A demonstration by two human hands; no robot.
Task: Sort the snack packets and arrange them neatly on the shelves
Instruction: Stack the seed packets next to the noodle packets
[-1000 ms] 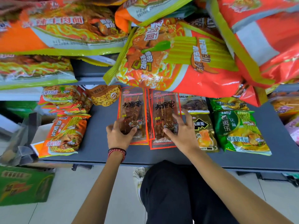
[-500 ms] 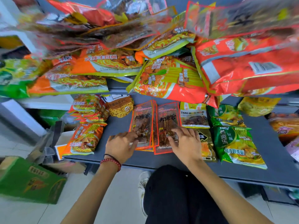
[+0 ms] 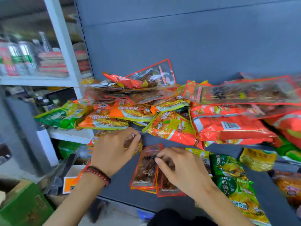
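A green cardboard box (image 3: 24, 207) sits at lower left, next to a pale floor (image 3: 14, 170). Beyond it, a white rack (image 3: 62, 39) carries blurred cans (image 3: 22, 57) and a stack of red and pink goods (image 3: 52, 62). A red bead bracelet (image 3: 99, 174) circles one wrist, and dark trousers (image 3: 171, 217) show at the bottom edge.

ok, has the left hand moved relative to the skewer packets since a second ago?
Yes. The left hand was resting on the skewer packets; it is now off them, to their left and further back.
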